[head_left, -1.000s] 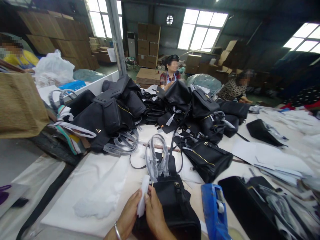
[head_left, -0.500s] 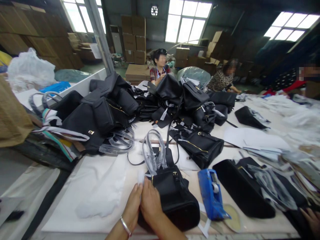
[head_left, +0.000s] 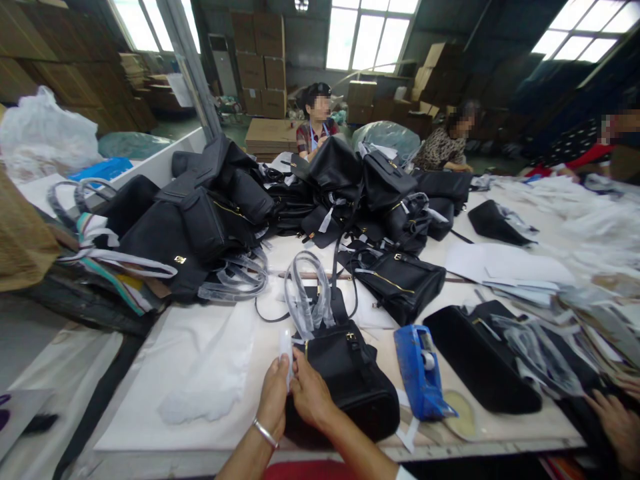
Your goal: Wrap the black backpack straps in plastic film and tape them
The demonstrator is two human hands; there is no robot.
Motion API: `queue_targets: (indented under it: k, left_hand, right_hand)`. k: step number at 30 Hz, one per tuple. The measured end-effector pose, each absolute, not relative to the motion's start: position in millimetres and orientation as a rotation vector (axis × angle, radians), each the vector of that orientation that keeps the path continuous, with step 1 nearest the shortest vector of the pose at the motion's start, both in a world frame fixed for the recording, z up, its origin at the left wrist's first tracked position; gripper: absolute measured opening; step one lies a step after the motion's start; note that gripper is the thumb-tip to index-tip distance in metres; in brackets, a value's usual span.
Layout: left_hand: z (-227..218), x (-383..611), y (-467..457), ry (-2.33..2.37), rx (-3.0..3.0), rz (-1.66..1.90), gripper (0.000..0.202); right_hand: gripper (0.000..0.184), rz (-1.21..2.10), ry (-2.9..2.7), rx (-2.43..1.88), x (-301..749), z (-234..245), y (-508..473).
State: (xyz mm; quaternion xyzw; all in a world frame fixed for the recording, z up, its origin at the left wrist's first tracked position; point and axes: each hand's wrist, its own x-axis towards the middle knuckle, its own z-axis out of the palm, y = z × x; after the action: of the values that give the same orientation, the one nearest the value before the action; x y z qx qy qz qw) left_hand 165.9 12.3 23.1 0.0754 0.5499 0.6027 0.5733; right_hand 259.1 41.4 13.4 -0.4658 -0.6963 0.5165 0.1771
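My left hand and my right hand meet at the table's near edge. Both pinch a small white strip that stands upright between their fingertips. Right behind my right hand lies a black handbag with a gold clasp. Its handles are wrapped in clear plastic and stand up behind the strip. A silver bangle sits on my left wrist.
A blue tape dispenser lies right of the bag, a flat black bag beyond it. Heaps of black bags fill the table's far side. White foam sheet lies to the left. Three people sit across; another person's hand shows at the right edge.
The white strip has been folded or drawn down between my fingers, so less of it shows. My hands stay together by the bag. The view has shifted right and down.
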Motion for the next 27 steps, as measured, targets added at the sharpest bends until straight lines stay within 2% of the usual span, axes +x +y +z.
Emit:
queue_targets:
  k: [4,7,19,23,27]
  left_hand:
    - [30.1,161.2,5.4,1.141,0.143,1.392,0.047]
    - [38.1,154.7,1.0,1.012,0.185,1.356,0.044]
    - [35.1,157.4,0.7,1.082,0.256,1.344,0.038]
    - [31.4,155.8,5.0,1.142,0.213,1.291,0.037]
    - [26.6,157.6,9.2,1.178,0.208,1.264,0.038]
  right_hand:
    - [0.057,1.550,-1.824,-1.281,257.6,11.3,42.5]
    - [0.053,1.544,-1.768,-1.291,257.0,10.5,42.5]
    - [0.029,1.180,-2.073,-1.465,253.1,21.0,40.9]
    - [0.026,1.076,-2.190,-1.540,251.3,25.9,39.6]
    - [0.032,1.088,-2.260,-1.456,258.3,26.2,43.9]
